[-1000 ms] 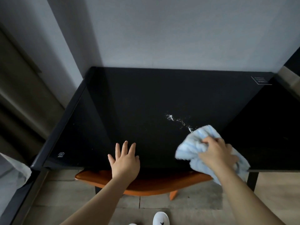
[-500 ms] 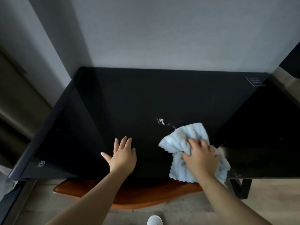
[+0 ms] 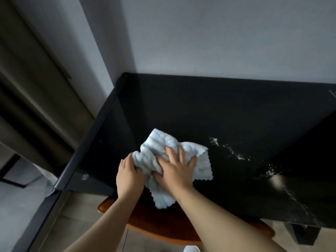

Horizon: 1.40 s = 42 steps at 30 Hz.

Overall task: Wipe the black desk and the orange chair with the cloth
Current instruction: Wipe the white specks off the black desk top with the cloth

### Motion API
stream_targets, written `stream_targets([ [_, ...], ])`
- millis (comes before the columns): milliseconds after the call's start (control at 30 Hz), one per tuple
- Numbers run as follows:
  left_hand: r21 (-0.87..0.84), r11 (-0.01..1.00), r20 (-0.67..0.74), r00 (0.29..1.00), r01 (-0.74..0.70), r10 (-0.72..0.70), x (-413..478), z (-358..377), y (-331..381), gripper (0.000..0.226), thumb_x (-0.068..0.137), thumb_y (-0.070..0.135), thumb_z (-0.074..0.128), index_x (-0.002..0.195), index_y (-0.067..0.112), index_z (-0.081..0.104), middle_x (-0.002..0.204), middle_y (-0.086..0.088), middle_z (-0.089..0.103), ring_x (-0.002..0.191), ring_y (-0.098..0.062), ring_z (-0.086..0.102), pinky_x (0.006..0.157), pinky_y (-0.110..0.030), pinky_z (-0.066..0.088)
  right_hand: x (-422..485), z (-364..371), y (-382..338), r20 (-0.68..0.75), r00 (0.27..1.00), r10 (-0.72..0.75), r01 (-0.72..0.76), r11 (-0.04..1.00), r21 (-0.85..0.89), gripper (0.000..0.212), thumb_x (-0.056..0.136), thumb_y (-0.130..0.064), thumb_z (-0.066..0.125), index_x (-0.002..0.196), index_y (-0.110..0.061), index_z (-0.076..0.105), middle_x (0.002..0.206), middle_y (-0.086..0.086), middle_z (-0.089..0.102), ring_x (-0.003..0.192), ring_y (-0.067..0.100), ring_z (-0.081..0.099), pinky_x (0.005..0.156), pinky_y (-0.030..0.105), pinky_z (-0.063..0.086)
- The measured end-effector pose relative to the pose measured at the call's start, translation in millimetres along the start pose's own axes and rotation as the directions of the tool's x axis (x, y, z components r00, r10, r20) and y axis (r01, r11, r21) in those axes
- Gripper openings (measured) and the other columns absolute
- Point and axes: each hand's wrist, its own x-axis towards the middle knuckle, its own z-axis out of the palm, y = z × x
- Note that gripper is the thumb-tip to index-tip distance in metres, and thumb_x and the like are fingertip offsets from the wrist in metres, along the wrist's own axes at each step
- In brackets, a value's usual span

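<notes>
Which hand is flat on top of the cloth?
The right hand: its fingers lie spread flat on the cloth. The left hand grips the cloth's edge instead.

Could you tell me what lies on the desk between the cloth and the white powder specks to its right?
In the head view, only bare black desk shows between the light blue cloth and the white specks.

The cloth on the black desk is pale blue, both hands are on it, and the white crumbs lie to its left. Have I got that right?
Not quite. In the head view the white crumbs lie to the right of the cloth, not its left. The rest holds: the cloth is pale blue, on the black desk, with the left hand and right hand on it.
</notes>
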Motion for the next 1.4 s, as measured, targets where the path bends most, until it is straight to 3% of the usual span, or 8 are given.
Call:
stream_targets([
  [133, 0.175, 0.985, 0.106, 0.994, -0.001, -0.018, 4.1, 4.2, 4.5, 0.05, 0.096, 0.008, 0.034, 0.145, 0.018, 0.032, 0.151, -0.002, 0.032, 0.145, -0.03, 0.011, 0.117, -0.047, 0.006, -5.4, -8.8, 43.2, -0.223, 0.959, 0.176, -0.193, 0.979, -0.057, 0.035, 0.086, -0.042, 0.049, 0.121, -0.038, 0.05, 0.139, -0.008, 0.036, 0.126, 0.029, 0.034, 0.089, 0.05, 0.032],
  [300, 0.132, 0.99, 0.157, 0.987, -0.051, 0.03, 4.8, 3.6, 6.9, 0.047, 0.1, 0.01, 0.032, 0.145, 0.022, 0.033, 0.154, 0.002, 0.027, 0.147, -0.018, 0.008, 0.119, -0.047, 0.0, -28.6, -40.2, 75.7, -0.369, 0.79, 0.49, -0.485, 0.867, 0.114, 0.03, 0.087, -0.032, 0.055, 0.117, -0.033, 0.055, 0.127, -0.001, 0.048, 0.113, 0.03, 0.045, 0.082, 0.044, 0.039],
  [467, 0.035, 0.997, -0.04, 0.997, 0.062, -0.061, 12.9, -18.7, -13.3, 0.045, 0.095, 0.008, 0.037, 0.138, 0.02, 0.043, 0.147, 0.0, 0.039, 0.142, -0.02, 0.023, 0.117, -0.047, 0.009, -8.2, -21.3, -24.3, -0.464, 0.858, 0.22, -0.183, 0.975, 0.123, 0.039, 0.062, -0.036, 0.077, 0.098, -0.032, 0.065, 0.112, 0.002, 0.06, 0.091, 0.033, 0.059, 0.066, 0.045, 0.046],
  [667, -0.267, 0.925, -0.236, 0.912, 0.271, -0.335, 24.9, -83.4, -43.5, 0.016, 0.081, 0.0, 0.042, 0.084, 0.014, 0.05, 0.085, -0.007, 0.058, 0.097, -0.035, 0.055, 0.088, -0.043, 0.043, 14.6, 17.3, -141.5, -0.314, 0.949, 0.019, 0.017, 0.994, 0.111, 0.033, 0.066, -0.052, 0.047, 0.094, -0.038, 0.059, 0.113, -0.005, 0.058, 0.091, 0.024, 0.058, 0.064, 0.045, 0.047],
  [833, -0.19, 0.933, -0.23, 0.91, 0.305, -0.345, 19.4, -114.4, -75.2, 0.043, 0.08, 0.0, 0.043, 0.115, 0.022, 0.054, 0.114, -0.008, 0.06, 0.107, -0.031, 0.055, 0.086, -0.037, 0.043, 8.4, 50.2, -149.5, -0.206, 0.943, -0.26, 0.258, 0.965, -0.036, 0.028, 0.063, -0.056, 0.066, 0.089, -0.045, 0.063, 0.115, -0.011, 0.06, 0.093, 0.025, 0.058, 0.065, 0.045, 0.047],
  [1033, 0.047, 0.976, -0.112, 0.972, 0.211, -0.205, 23.3, -107.4, -73.9, 0.061, 0.089, 0.005, 0.041, 0.146, 0.025, 0.029, 0.15, 0.0, 0.035, 0.141, -0.021, 0.027, 0.115, -0.047, 0.02, 23.9, 13.5, -76.9, -0.08, 0.995, 0.062, -0.07, 0.994, -0.09, 0.036, 0.087, -0.043, 0.049, 0.124, -0.04, 0.046, 0.141, -0.009, 0.03, 0.122, 0.027, 0.033, 0.092, 0.048, 0.036],
  [1200, 0.06, 0.981, -0.102, 0.979, 0.184, -0.177, 25.1, -104.3, -75.6, 0.055, 0.094, 0.006, 0.036, 0.146, 0.021, 0.03, 0.152, -0.001, 0.032, 0.142, -0.024, 0.022, 0.117, -0.045, 0.015, 17.6, -22.5, -62.6, -0.215, 0.877, 0.43, -0.397, 0.9, 0.179, 0.041, 0.089, -0.035, 0.054, 0.13, -0.035, 0.045, 0.138, -0.001, 0.037, 0.121, 0.027, 0.036, 0.095, 0.048, 0.034],
  [1400, -0.129, 0.98, -0.181, 0.968, 0.149, -0.171, 26.5, -109.6, -80.6, 0.044, 0.093, 0.01, 0.039, 0.137, 0.016, 0.042, 0.14, -0.007, 0.043, 0.132, -0.023, 0.035, 0.099, -0.032, 0.031, 0.3, 26.6, -136.6, -0.056, 0.988, -0.143, 0.141, 0.99, -0.026, 0.034, 0.082, -0.043, 0.06, 0.115, -0.04, 0.055, 0.135, -0.009, 0.041, 0.118, 0.027, 0.04, 0.088, 0.048, 0.035],
])
